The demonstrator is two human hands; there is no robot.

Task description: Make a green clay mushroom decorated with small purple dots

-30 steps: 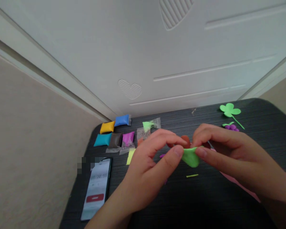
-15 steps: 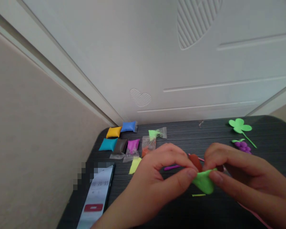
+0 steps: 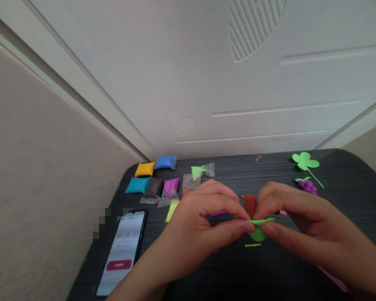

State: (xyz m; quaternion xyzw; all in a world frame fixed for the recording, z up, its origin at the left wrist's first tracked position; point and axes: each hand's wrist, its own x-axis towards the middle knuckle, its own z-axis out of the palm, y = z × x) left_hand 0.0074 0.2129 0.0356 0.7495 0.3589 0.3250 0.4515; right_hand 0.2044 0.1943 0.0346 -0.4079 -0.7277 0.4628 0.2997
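Green piece (image 3: 257,235): one, pinched along its top edge between the left hand (image 3: 196,234) and the right hand (image 3: 303,217), its rounded part hanging below the fingertips, over the middle of the counter (image 3: 232,167).
Hands: two; each has thumb and forefinger nearly together, the left on the green piece's left end, the right on its right end.
Thin strips: two; a yellow-green strip (image 3: 253,245) just below the green piece, a purple strip (image 3: 218,213) partly behind the left hand.
Brown piece (image 3: 250,205): one, just beyond the green piece, partly hidden by the right fingers.
Pink: a small bit (image 3: 283,212) beside the right hand and a flat piece (image 3: 334,279) under the right forearm; whether they join, I cannot tell.
Packets: seven, left of centre: yellow (image 3: 145,169), blue (image 3: 165,162), teal (image 3: 138,185), dark (image 3: 153,187), magenta (image 3: 171,187), light green (image 3: 197,172), and clear with orange-brown inside (image 3: 191,182), its lower part behind the left hand.
Yellow square (image 3: 171,212): one, half covered by the left hand.
Models: two, far right; green clover (image 3: 305,161), four petals, and purple bunch (image 3: 308,187).
Phone (image 3: 122,251): one, beside the left forearm.
Edges: counter meets white panel (image 3: 253,96) behind; room runs between packets and clover.
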